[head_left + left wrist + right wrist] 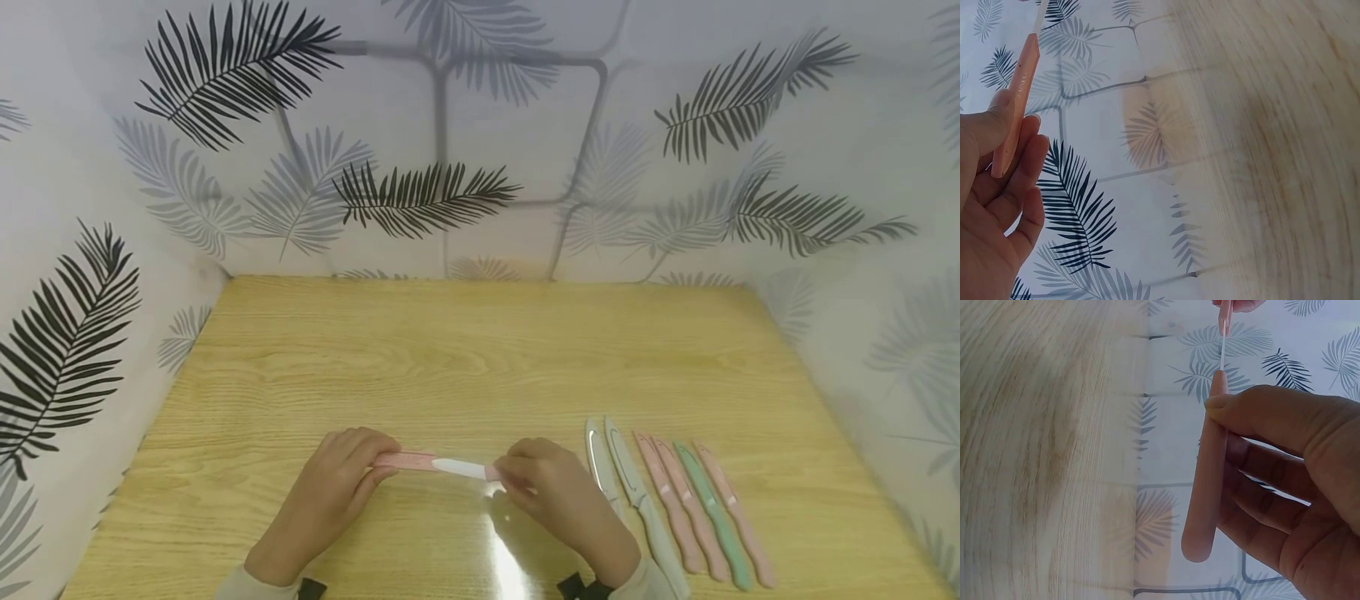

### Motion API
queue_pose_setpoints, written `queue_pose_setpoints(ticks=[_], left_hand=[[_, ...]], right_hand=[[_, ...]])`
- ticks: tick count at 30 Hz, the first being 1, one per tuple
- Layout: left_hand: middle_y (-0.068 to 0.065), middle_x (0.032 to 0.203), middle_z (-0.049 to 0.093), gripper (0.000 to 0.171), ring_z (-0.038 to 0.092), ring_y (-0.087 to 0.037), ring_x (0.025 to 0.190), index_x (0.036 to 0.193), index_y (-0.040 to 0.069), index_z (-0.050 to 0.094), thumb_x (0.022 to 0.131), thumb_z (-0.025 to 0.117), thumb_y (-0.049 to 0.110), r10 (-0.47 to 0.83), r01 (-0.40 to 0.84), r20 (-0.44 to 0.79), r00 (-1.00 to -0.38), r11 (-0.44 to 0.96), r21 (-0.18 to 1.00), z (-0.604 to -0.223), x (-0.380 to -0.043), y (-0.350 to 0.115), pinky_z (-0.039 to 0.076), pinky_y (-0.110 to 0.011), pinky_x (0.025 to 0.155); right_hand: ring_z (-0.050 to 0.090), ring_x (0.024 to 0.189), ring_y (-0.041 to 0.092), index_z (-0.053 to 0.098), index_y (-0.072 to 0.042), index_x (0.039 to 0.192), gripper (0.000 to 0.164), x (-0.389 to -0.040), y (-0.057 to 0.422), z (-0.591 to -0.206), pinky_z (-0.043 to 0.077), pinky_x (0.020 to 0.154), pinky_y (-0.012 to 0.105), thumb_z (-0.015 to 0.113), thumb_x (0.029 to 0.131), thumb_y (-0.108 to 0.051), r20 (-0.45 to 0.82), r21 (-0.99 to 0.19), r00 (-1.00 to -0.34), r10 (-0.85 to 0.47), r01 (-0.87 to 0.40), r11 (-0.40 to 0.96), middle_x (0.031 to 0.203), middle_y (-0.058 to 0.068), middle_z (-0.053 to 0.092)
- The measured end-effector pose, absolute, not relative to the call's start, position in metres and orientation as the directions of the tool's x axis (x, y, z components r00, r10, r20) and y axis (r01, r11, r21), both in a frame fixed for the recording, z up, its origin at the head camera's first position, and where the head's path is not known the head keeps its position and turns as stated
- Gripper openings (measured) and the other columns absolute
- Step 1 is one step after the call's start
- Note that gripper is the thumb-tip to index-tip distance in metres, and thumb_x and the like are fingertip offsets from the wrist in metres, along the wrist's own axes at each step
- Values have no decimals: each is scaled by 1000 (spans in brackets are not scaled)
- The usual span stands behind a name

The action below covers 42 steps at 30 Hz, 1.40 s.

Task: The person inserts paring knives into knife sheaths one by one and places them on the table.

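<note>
My left hand pinches a pink knife sheath between thumb and fingers. The left wrist view shows this sheath edge-on. In my right hand is a small knife with a white blade and a pink handle. Thumb and fingers hold that handle, and its rounded butt end sticks out below them. Knife and sheath lie nearly in one line above the table. The blade's tip meets the sheath's mouth; how far it reaches inside I cannot tell. Most of the blade is exposed.
A row of knives lies on the wooden table to the right: two pale grey ones, several pink ones and a green one. The nearest grey knife is partly behind my right forearm. Leaf-patterned sheeting rises around the table.
</note>
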State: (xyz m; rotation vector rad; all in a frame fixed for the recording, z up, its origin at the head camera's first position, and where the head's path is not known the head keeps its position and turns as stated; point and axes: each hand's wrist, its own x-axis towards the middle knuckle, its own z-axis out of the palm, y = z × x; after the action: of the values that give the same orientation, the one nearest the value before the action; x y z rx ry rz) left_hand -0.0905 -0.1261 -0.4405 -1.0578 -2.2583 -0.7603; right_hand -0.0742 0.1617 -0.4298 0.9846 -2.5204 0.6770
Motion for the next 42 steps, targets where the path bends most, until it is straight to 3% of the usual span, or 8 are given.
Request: queue_pose_setpoints(ticks=[21,42], left_hand=[[5,99,59,17,53,-10,90,102,10,60,90,59,22,542,803,611,-578,512,306,-442,-91,-114,47,-29,74],[7,96,60,16,54,-9,86,98,12,60,90,58,25,557,819,626,-546,513,258,-441,-91,-106,46,-26,68]], right_hand=[[56,77,11,70,-8,88,14,-77,145,-420,49,72,19,73,74,-6,433,-261,-670,-604,-734,627,85,-1,62],[53,71,8,69,-9,85,14,-81,140,-422,46,65,13,73,72,-6,439,-245,-651,-618,-749,615,81,-3,62]])
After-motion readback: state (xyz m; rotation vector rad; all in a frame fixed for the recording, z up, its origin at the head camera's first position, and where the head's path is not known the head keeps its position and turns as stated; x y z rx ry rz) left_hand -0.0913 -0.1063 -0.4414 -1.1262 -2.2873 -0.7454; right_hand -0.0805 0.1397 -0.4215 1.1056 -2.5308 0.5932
